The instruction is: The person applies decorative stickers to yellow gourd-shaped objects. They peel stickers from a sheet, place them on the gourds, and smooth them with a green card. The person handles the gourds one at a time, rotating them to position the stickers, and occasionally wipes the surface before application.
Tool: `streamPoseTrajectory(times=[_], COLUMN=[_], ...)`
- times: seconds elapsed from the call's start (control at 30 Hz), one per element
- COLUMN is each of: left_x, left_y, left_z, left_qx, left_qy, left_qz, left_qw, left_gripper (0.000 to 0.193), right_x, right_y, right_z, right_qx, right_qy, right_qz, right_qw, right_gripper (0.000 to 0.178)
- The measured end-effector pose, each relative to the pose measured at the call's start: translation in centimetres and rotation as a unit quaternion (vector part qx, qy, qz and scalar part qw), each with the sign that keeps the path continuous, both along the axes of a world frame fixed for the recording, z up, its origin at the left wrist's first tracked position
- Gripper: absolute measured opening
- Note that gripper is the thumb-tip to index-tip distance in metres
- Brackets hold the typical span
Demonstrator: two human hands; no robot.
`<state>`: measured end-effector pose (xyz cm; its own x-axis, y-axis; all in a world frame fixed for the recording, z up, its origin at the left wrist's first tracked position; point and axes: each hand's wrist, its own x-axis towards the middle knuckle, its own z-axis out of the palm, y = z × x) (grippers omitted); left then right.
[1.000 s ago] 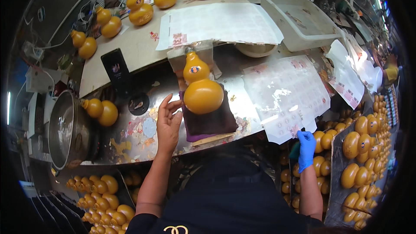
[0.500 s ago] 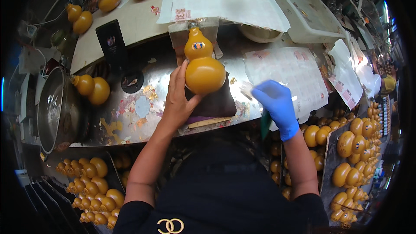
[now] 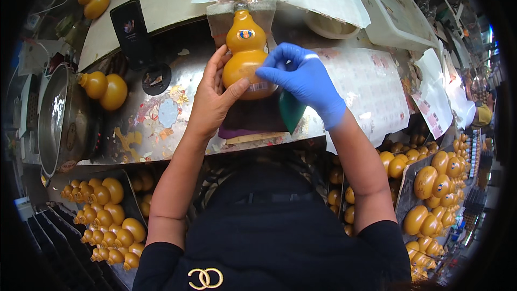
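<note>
Yellow gourd [image 3: 245, 60]: lies on the dark cloth [image 3: 253, 117], near the worktop's [image 3: 142, 137] front edge; between both hands, touched by both.
Left hand [image 3: 213, 98]: bare, cupped round the gourd's left side; fingers behind the waist and lower bulb, thumb on its lower front. Holding it.
Right hand [image 3: 306, 77]: blue glove, thumb and fingertips pinched narrow on the upper right of the clear sticker [image 3: 257, 87], against the lower bulb.
Sticker: striped patch near the bottom of the lower bulb, right of the left thumb.
Green piece [image 3: 291, 111]: hangs below the gloved hand; cannot tell what holds it.
Change, one second ago: left hand was just beside the gourd, not round it; gloved hand was at the printed sheet [image 3: 369, 94], by the front edge. Now both are on the gourd.
Change, half a second ago: gloved hand was apart from the gourd, lower bulb bare; the left hand's hold was much the same.
Direction: stem toward the worktop's far edge, round base toward the front edge, badge on the upper bulb facing up.
Long axis: front to back, nearly square to the front edge, stem slightly left.
</note>
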<state>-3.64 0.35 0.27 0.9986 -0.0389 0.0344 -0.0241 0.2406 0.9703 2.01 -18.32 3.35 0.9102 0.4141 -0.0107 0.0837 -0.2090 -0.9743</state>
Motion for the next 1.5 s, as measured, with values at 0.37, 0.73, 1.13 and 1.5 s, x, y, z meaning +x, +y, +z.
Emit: streamPoseTrajectory(times=[0.37,0.73,1.13,1.5], left_x=[0.2,0.2,0.0,0.2], left_y=[0.8,0.7,0.9,0.1], left_z=[-0.4,-0.6,-0.9,-0.9], left_qx=[0.022,0.023,0.030,0.004], left_qy=[0.012,0.010,0.001,-0.004], left_qz=[-0.032,-0.036,-0.049,0.017], left_qw=[0.999,0.999,0.998,1.000], left_gripper=[0.083,0.080,0.080,0.080], right_x=[-0.9,-1.2,-1.2,-3.7], right_y=[-1.0,-1.1,-1.1,-2.3], right_z=[-1.4,-1.9,-3.5,-3.7], right_qx=[-0.080,-0.053,-0.018,0.205], right_qy=[0.066,0.079,0.081,0.241], right_qz=[-0.001,-0.015,-0.019,-0.178], right_qw=[0.995,0.995,0.996,0.932], right_gripper=[0.075,0.081,0.083,0.042])
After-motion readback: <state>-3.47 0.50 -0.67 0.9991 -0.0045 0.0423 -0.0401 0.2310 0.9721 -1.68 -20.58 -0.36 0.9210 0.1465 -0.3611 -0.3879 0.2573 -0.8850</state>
